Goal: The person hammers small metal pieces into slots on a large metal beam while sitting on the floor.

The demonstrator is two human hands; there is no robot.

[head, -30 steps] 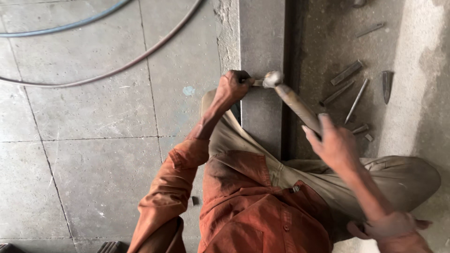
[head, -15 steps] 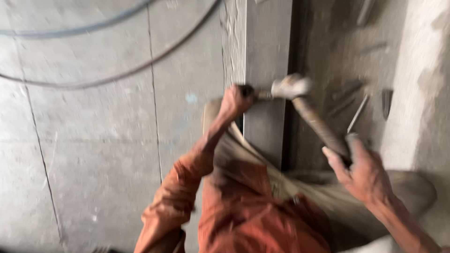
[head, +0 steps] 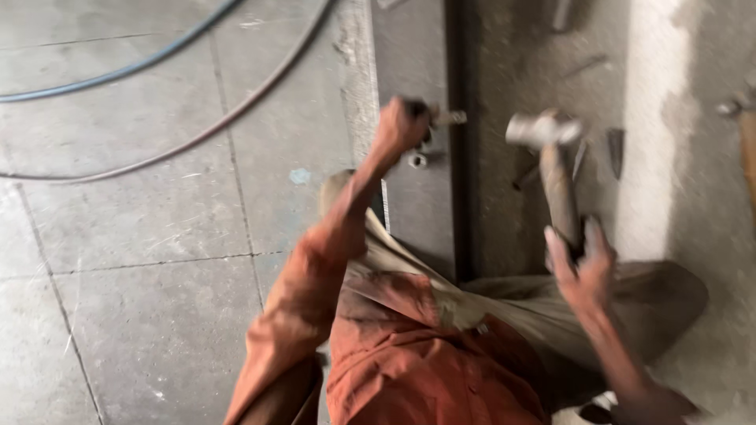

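Note:
My left hand [head: 402,126] is closed around a short metal chisel [head: 449,119], which it holds sideways against an upright grey metal bar [head: 409,55]. My right hand [head: 581,264] grips the wooden handle of a hammer [head: 557,185]. The hammer's steel head [head: 542,130] is blurred and hangs a little to the right of the chisel's end, apart from it. A small metal ring [head: 417,160] lies on the bar just below my left hand. My orange sleeves and tan trousers fill the lower middle of the view.
Two cables, one blue [head: 118,72] and one dark [head: 236,110], curve over the tiled floor at the left. Loose metal pieces [head: 614,151] lie on the dusty ground right of the bar. A wooden handle [head: 748,157] shows at the right edge.
The hammer head met the chisel's end earlier and has since swung back to the right, away from it. My left hand keeps the chisel on the bar.

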